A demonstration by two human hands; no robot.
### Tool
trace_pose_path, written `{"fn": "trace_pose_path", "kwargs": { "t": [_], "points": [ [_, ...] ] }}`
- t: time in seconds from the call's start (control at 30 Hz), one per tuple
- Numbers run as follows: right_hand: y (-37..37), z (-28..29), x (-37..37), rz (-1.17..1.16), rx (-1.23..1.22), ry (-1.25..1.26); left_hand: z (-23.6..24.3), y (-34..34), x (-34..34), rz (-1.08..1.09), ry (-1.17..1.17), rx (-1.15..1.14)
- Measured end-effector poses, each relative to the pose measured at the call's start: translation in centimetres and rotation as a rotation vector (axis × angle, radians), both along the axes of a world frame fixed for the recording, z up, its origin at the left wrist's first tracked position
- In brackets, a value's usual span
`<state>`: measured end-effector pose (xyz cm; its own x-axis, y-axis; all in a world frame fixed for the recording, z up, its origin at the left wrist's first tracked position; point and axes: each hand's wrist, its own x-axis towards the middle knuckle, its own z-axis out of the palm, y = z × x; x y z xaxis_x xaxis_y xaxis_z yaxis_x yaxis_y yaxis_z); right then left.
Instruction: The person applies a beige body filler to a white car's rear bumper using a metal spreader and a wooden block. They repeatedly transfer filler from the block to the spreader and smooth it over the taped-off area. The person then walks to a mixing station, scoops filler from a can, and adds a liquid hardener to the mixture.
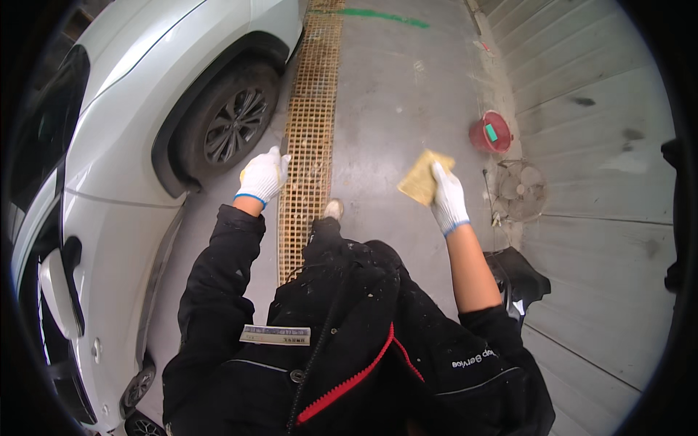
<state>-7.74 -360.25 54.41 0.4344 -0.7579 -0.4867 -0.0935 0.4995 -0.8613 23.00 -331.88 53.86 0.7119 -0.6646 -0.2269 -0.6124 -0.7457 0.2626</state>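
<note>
Silver car (120,120): fills the left side.
Yellow grating (311,87): floor strip beside the car.
Fan (520,190): near the right wall.
Red bucket (478,136): just beyond the fan.
Left hand (262,176): white-gloved, fingers curled; cannot tell if it grips anything.
Right hand (448,195): white-gloved, pinching the yellow cloth.
Yellow cloth (419,179): above grey floor, thumb across it.
Green block (491,132): at the bucket.

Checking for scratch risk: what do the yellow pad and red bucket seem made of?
Yellow pad in the right hand: perhaps sponge or cloth, matte, from its mottled, shineless face. Red bucket: likely plastic, fairly smooth, being red inside and out.
</note>
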Motion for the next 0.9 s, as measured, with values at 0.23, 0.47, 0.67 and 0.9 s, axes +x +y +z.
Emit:
{"fn": "trace_pose_path", "kwargs": {
  "t": [0.23, 0.47, 0.67, 0.9],
  "points": [
    [-10.4, -5.3, -8.1, -0.464, 0.192, 0.037, -4.1, -9.0, 10.6, 0.083, 0.066, -0.001],
    [-25.4, -13.5, -0.8, -0.472, 0.278, 0.023, -8.8, -16.8, 18.9, 0.257, 0.094, 0.158],
    [-45.8, -10.8, 14.2, -0.274, 0.141, -0.025, -9.6, -24.6, 23.1, 0.364, 0.147, 0.275],
    [-60.1, -1.8, 34.4, 0.115, -0.239, 0.228, -9.1, -38.6, 27.2, 0.641, 0.121, -0.222]
  ]
}}
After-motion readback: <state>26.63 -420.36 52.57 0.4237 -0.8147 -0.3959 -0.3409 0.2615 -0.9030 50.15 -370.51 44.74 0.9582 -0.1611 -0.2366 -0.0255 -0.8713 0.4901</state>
